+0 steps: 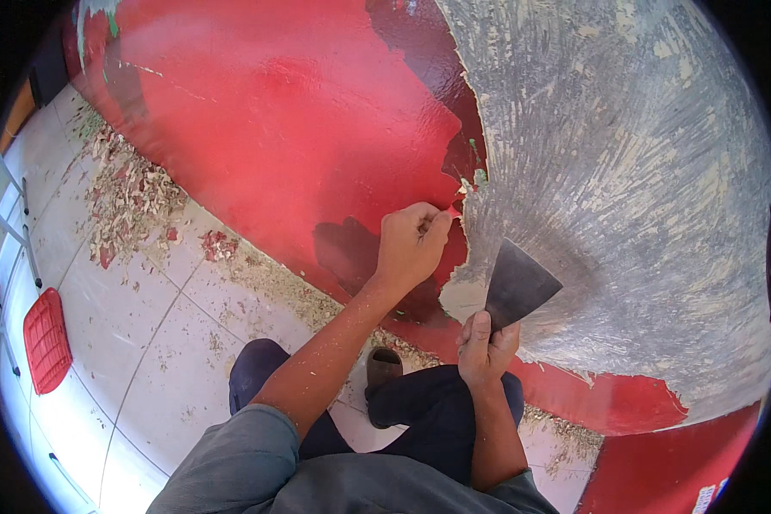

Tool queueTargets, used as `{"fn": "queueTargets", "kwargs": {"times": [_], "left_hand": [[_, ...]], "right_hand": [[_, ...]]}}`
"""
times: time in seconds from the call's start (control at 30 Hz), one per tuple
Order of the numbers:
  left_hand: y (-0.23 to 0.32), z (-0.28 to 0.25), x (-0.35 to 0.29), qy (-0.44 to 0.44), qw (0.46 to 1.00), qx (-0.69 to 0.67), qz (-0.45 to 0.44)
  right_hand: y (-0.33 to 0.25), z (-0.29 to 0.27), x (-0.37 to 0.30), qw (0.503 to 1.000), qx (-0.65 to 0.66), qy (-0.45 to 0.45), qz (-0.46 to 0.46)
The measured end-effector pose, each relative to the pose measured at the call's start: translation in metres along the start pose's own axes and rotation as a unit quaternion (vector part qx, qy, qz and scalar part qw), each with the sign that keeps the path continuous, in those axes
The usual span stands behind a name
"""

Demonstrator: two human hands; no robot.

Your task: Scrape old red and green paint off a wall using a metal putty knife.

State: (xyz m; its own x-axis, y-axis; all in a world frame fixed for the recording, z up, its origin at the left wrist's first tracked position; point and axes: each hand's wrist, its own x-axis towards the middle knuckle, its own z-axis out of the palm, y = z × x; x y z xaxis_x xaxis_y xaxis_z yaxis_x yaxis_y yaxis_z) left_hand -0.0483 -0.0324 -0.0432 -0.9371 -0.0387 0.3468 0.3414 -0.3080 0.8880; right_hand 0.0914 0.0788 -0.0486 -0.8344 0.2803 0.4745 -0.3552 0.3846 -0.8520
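A large curved wall fills the upper view. Glossy red paint (300, 111) covers its left part, and bare, scratched grey surface (625, 163) shows on the right. Along the ragged border between them, my left hand (414, 246) is closed in a pinch on a lifted bit of red paint film (457, 208). My right hand (488, 349) grips a wide-bladed scraper (521, 284), its handle hidden in the fist. The dark blade points up and lies over the grey surface, its edge to the right of my left hand. Whether it touches the surface I cannot tell.
Paint chips (133, 193) lie heaped on the pale tiled floor (180, 343), with more scraps along the wall's foot. A red plastic chair seat (48, 341) and metal legs stand at the left. At the lower right is a flat red panel (660, 471).
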Motion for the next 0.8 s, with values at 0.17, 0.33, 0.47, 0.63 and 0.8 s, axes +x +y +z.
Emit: {"fn": "queueTargets", "kwargs": {"times": [0.17, 0.33, 0.47, 0.63, 0.8], "left_hand": [[0.013, 0.0, 0.01, -0.046, 0.987, 0.155, 0.006], [0.005, 0.0, 0.011, -0.079, 0.994, 0.066, 0.022], [-0.005, -0.006, 0.002, -0.064, 0.998, 0.001, -0.008], [-0.011, -0.014, -0.018, -0.068, 0.996, -0.025, -0.058], [-0.02, -0.021, -0.038, -0.09, 0.991, -0.028, -0.095]], "right_hand": [[0.006, -0.002, 0.001, 1.0, 0.007, 0.0, -0.001], [0.004, 0.002, 0.005, 1.0, 0.016, 0.005, 0.004], [0.004, 0.006, 0.005, 0.999, 0.032, -0.015, -0.019], [0.003, 0.004, 0.002, 0.999, 0.032, -0.017, -0.013], [0.0, 0.005, 0.003, 0.999, 0.052, -0.001, -0.013]]}}
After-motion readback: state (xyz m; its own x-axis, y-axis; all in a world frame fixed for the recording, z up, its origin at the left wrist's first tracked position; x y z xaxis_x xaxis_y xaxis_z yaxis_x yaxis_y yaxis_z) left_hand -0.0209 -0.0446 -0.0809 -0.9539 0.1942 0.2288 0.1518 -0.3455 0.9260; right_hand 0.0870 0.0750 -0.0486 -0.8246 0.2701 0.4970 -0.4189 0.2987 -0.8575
